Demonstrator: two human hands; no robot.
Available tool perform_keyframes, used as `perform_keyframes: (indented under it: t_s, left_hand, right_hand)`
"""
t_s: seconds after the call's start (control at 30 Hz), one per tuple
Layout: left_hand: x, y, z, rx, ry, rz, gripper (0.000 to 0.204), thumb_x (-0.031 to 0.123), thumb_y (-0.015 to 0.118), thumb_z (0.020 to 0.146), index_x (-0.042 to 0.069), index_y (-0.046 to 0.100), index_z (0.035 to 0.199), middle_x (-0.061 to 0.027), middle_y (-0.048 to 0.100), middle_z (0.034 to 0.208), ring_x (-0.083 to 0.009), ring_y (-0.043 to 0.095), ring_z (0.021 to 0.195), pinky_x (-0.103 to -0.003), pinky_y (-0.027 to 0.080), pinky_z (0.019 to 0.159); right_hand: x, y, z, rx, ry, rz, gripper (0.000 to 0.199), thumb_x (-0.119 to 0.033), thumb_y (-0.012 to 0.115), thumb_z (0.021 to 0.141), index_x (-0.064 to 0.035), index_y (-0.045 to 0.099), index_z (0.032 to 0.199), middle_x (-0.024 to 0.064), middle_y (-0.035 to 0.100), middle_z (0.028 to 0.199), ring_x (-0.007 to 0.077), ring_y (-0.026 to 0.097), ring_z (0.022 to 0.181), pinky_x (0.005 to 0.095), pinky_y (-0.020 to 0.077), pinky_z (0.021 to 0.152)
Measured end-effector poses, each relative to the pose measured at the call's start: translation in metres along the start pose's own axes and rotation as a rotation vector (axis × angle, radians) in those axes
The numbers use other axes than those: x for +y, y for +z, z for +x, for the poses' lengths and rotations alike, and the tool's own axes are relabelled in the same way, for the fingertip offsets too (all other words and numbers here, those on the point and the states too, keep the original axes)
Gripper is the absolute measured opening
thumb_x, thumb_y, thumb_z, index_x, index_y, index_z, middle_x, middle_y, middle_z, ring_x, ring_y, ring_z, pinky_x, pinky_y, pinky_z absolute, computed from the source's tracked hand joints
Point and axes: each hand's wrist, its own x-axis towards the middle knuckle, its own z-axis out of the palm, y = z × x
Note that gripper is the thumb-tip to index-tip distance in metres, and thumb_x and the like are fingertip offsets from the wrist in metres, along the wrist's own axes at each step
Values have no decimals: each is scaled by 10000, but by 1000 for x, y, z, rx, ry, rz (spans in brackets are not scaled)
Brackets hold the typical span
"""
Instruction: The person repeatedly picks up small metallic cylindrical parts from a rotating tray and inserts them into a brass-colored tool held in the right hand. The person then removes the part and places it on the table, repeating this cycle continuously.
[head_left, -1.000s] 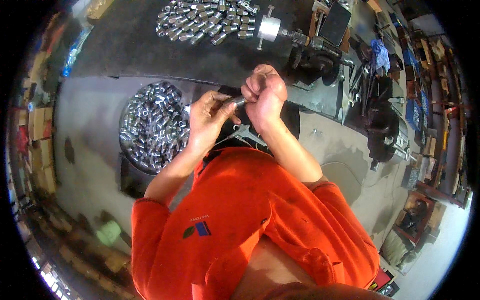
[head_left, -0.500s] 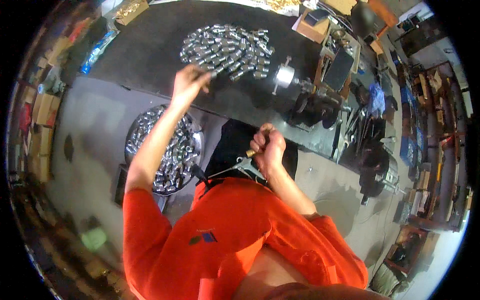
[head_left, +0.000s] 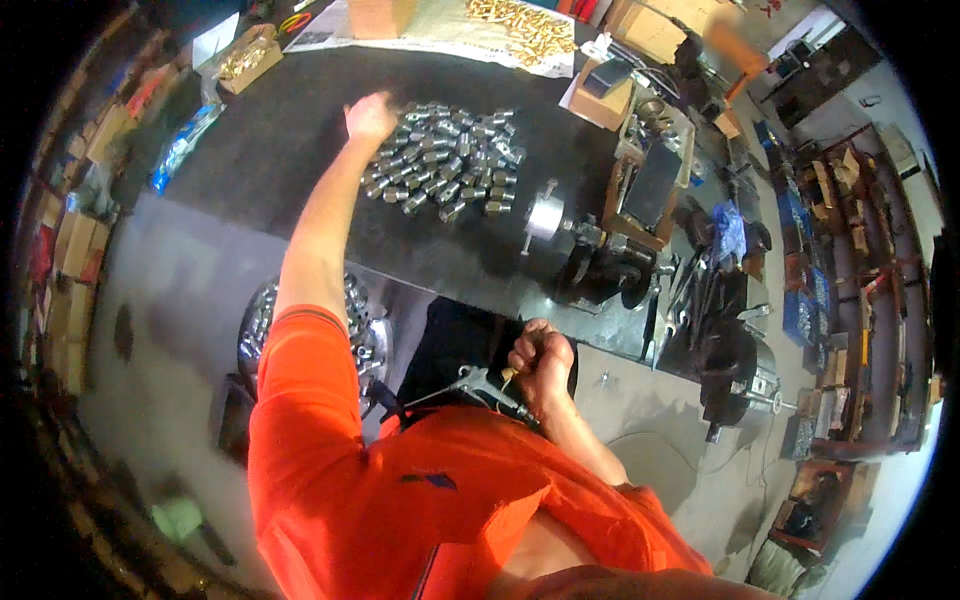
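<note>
Head view: right fingers curled around brass piece, pointing lower-left; left fingers unclear.

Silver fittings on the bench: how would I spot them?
Find the dark workbench. Just right of the left hand lies the pile of silver metal fittings. Unlike the golden pieces on the white sheet beyond, it sits directly on the workbench.

The shirt is bright orange-red, loose and creased, with an open neck and a folded collar marked by a thin dark line. Its left sleeve is wide and short, with a stitched band along the hem; the right sleeve is the same orange-red. A small dark-blue badge sits on the chest. The left hand and right hand are bare, as are both forearms
</note>
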Motion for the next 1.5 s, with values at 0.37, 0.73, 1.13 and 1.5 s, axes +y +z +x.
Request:
perform_keyframes:
  t_s: [0.37,0.73,1.13,1.5]
  left_hand:
    - [-112,-87,-153,-27,-65,-398,289,253,589,768,29,598,950,-104,628,709,-194,606,585,-301,460,566]
    - [-196,1,-303,-430,-549,111,390,258,612,661,176,576,1040,-113,594,1010,-283,568,943,-387,463,800]
    - [-189,7,-299,-512,-397,340,301,262,583,684,69,595,914,-148,622,896,-287,604,860,-396,482,732]
    - [-127,-50,-320,-533,-793,-1300,313,222,563,755,-63,546,882,-166,587,735,-272,615,650,-361,492,531]
  right_hand:
    - [21,4,1,-43,102,-38,138,-134,341,782,-50,450,791,12,299,550,100,243,477,236,214,418]
    - [31,15,0,-87,169,-112,141,-109,330,757,-52,454,791,15,314,550,100,255,474,230,217,415]
    - [29,15,-8,-84,174,-156,162,-99,305,739,-46,449,788,17,317,541,104,259,465,232,224,408]
    - [25,27,-6,-173,156,-125,150,-86,340,723,-13,466,758,21,306,549,96,243,468,231,183,401]
